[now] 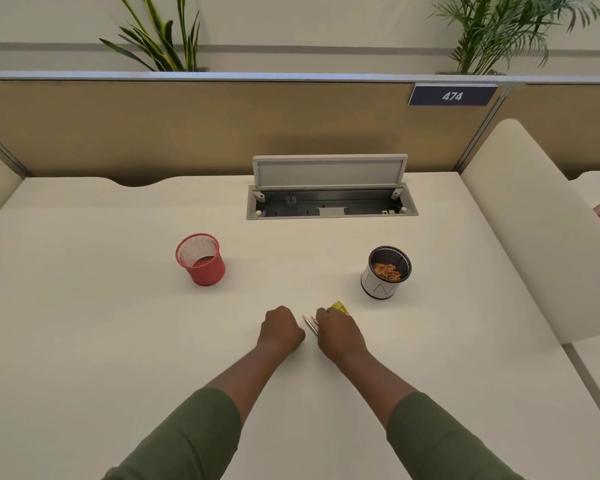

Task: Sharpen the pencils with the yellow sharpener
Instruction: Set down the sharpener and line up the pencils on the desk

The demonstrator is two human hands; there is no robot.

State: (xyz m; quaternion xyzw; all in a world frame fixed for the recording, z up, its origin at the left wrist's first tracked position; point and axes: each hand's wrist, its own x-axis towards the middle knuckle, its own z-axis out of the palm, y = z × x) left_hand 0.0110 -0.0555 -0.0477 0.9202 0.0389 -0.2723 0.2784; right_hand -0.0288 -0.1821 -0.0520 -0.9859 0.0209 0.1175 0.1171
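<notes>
Grip, right hand [340, 336]: knuckles up and fingers curled over the pencils [310, 323] on the counter [118, 341]; whether those fingers actually clasp them cannot be told, since the fingertips are hidden under the hand. Only the pointed ends of the pencils show, poking out toward 11 o'clock from the thumb side, in the gap between the two hands. Grip, left hand [280, 330]: fingers curled into a loose fist resting on the counter, nothing visible in it, just at 9 o'clock of the pencil tips and apart from them.

Yellow sharpener [340, 308]: lies on the counter at 12 o'clock of the right hand, touching or just past the knuckles, partly covered by them.

Black mesh cup [385, 273] with a white paper band: upright at 1 o'clock of the right hand, near the sharpener, holding brown pencil shavings [388, 271] at its bottom.

Red mesh cup [200, 259]: upright at 10 o'clock of the left hand, well apart from it, nothing seen inside.

Cable hatch [329, 188]: set into the counter at 12 o'clock, lid raised. Behind it stands a tan partition [187, 129] bearing a blue plate [452, 95] marked 474; green plants [163, 39] rise beyond. Both forearms wear green sleeves [194, 434].
</notes>
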